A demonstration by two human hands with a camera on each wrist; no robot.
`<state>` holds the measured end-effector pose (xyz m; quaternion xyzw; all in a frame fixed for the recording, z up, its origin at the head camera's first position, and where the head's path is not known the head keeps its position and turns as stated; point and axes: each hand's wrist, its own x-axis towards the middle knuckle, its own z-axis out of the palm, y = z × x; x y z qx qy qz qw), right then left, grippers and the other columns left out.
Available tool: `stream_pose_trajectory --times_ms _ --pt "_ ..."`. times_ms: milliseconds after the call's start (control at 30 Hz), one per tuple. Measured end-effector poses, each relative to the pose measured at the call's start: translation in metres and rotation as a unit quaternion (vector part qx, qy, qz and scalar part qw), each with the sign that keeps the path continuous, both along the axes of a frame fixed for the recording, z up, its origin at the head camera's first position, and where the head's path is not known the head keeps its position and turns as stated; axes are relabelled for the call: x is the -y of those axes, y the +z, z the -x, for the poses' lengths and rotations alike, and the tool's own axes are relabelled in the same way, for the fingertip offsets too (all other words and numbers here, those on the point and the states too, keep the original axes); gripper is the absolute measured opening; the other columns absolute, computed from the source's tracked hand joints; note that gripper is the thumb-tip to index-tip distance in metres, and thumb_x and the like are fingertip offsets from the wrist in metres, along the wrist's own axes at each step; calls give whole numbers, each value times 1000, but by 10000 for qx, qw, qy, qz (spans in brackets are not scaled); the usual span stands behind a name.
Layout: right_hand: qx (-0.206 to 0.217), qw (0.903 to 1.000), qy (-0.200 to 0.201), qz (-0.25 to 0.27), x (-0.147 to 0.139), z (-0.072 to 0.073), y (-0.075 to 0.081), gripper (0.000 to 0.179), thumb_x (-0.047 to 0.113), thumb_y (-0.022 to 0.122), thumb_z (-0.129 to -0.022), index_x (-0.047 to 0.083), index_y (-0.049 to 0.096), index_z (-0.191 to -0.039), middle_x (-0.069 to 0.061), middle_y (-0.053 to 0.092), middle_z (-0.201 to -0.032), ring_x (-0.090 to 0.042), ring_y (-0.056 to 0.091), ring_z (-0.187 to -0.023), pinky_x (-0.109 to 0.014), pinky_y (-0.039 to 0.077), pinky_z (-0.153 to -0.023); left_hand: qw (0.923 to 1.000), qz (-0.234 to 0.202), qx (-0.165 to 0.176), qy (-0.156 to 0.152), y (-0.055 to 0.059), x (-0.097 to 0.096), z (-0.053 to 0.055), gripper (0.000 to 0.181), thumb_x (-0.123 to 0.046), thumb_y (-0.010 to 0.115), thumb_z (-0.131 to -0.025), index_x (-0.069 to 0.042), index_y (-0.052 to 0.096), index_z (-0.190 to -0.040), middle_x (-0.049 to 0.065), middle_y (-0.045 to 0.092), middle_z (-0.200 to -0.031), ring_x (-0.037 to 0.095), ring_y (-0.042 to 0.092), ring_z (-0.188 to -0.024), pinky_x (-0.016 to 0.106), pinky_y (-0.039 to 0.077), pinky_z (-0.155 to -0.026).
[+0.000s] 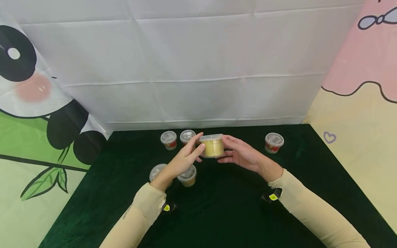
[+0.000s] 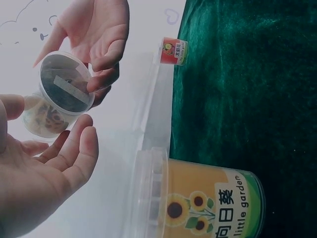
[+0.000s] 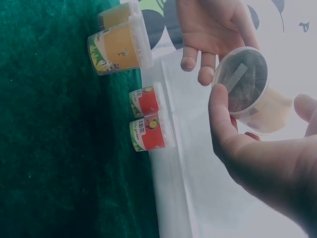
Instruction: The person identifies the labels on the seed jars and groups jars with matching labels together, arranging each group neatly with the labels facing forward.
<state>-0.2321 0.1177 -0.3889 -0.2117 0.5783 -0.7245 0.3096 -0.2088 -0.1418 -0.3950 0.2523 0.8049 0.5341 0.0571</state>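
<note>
Both hands hold a yellow lidded plastic cup (image 1: pixel 212 146) above the far part of the table. My left hand (image 1: pixel 183 160) grips its left side, thumb on the wall and fingers behind. On the opposite side, my right hand (image 1: pixel 242 154) holds the cup with its fingers near the rim and below it. The cup's clear lid (image 2: pixel 68 82) carries a pale strip and faces the left wrist camera. In the right wrist view, the lid (image 3: pixel 241 79) is partly covered by a right finger.
Two red-labelled cups (image 1: pixel 169 140) stand at the back left. Two orange-toned cups (image 1: pixel 187 177) sit nearer, partly behind the left forearm; one shows a sunflower label (image 2: pixel 198 208). Another red cup (image 1: pixel 274 143) stands at the right. Dark green cloth (image 1: pixel 217 206) covers the table, with a white curtain behind.
</note>
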Motion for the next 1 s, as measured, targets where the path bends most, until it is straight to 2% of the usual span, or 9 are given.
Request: stream_pose_trajectory --times_ms 433,700,1000 --pt "107 9999 15 35 1 1 -2 61 40 39 -110 11 19 -160 -21 36 -151 -29 57 -120 -45 47 -105 10000 -3 -20 -25 3 2 -3 57 -33 39 -111 -15 20 -162 19 46 -139 28 62 -108 43 55 -87" --pt "30 9999 113 11 1 1 -4 64 42 39 -110 9 18 -160 -21 34 -151 -30 55 -123 -51 45 -105 10000 8 -82 -40 2 3 -2 58 -35 41 -111 -17 20 -162 16 45 -140 27 62 -107 41 55 -86" --pt "-163 9995 248 -97 5 -2 -7 68 44 43 -109 4 19 -158 -20 36 -147 -29 51 -126 -53 43 -107 9997 106 -230 -30 4 0 -4 61 -33 47 -109 -15 21 -161 17 42 -144 28 62 -98 44 55 -85"
